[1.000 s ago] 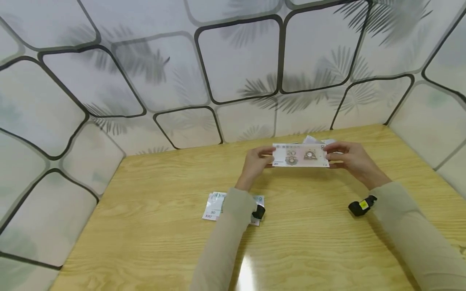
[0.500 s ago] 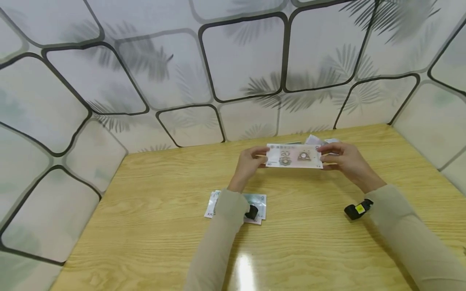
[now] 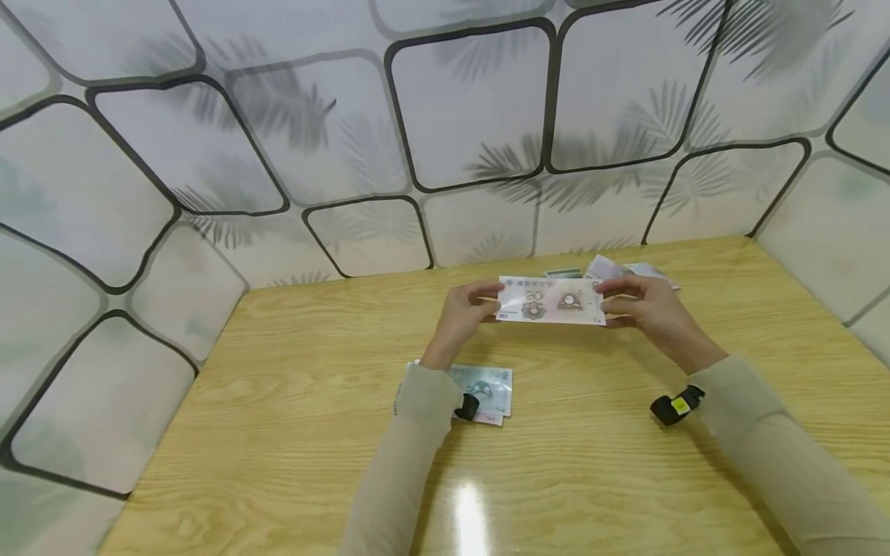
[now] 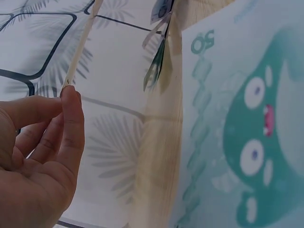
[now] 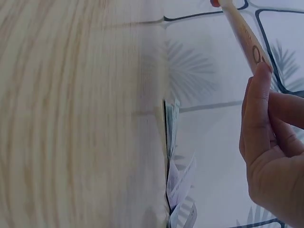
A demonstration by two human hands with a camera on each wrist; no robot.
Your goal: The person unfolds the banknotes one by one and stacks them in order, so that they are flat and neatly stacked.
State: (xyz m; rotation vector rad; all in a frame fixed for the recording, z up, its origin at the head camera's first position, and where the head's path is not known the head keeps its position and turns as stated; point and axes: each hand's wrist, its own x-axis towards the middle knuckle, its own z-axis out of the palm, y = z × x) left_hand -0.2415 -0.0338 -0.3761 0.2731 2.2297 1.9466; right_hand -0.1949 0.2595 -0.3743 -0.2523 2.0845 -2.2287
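Head view: bright, fairly even, slightly washed out. Light reads as overhead: white glare streak on the tabletop (image 3: 278, 432), bottom centre; soft shadows along the inner sides of the left sleeve (image 3: 392, 471) and right sleeve (image 3: 786, 440). Faint shadow below the held banknote (image 3: 551, 300), its fine print too soft to read. Wide-angle look, wall (image 3: 473, 108) pattern stretched towards the sides. Both wrist views dimmer, greyish-blue, low contrast. Left wrist: near banknote (image 4: 256, 123) pale, print soft but legible. Right wrist: wood grain blurry, notes by the wall (image 5: 181, 183) soft, lettering unreadable
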